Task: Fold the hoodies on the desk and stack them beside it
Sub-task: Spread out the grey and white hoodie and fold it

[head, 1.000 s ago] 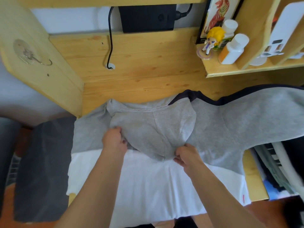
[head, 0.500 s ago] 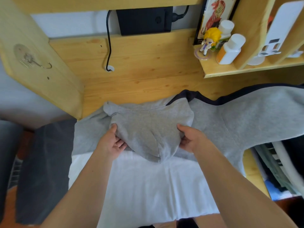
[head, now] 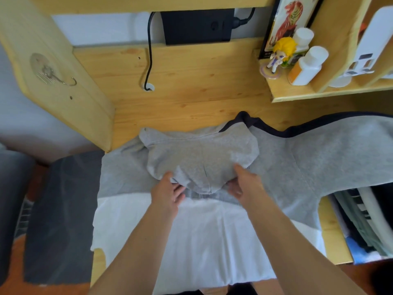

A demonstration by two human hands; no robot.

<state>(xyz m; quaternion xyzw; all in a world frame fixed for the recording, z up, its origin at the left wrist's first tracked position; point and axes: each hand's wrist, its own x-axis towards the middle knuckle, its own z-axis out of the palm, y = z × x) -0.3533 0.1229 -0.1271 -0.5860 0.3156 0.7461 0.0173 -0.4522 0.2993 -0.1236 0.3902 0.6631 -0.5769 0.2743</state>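
A grey and white hoodie (head: 212, 237) lies flat on the wooden desk (head: 191, 86), its white lower half nearest me. One grey sleeve (head: 344, 154) with a dark edge stretches off to the right. The grey hood (head: 200, 156) is turned down over the chest. My left hand (head: 168, 188) holds the hood's lower edge on the left, thumb on top and fingertips reaching under it. On the right side of that edge, my right hand (head: 244, 184) grips in the same way. The hood's tip bunches between the two hands.
A dark grey cloth (head: 61, 213) lies beside the desk on the left. Several other garments (head: 361, 220) sit past the desk's right edge. A shelf (head: 319, 92) at the back right carries bottles and a figurine. A black cable (head: 148, 60) hangs at the back.
Both hands have slid away from me and closer together along the hood's lower edge. The hood has been pushed up and is shorter and more bunched than before.
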